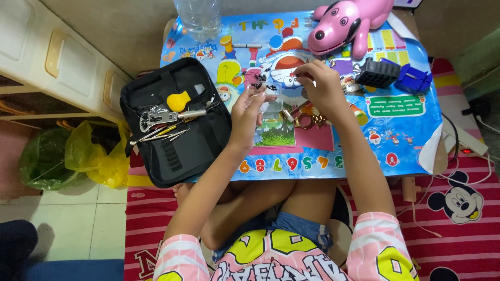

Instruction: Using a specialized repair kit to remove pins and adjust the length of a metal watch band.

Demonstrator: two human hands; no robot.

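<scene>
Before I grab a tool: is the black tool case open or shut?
Open: the black tool case lies spread flat, with metal tools and a yellow-handled tool exposed inside.

Clear plastic bottle [198,15] at the table's [401,140] far edge: top cut off by the frame. Pink dog toy [346,23]: back cropped likewise. Small black parts [263,82] between the left hand [249,112] and right hand [320,86]: too small to identify. Right fingertips' hold unclear. Table's near edge hidden by forearms.
</scene>
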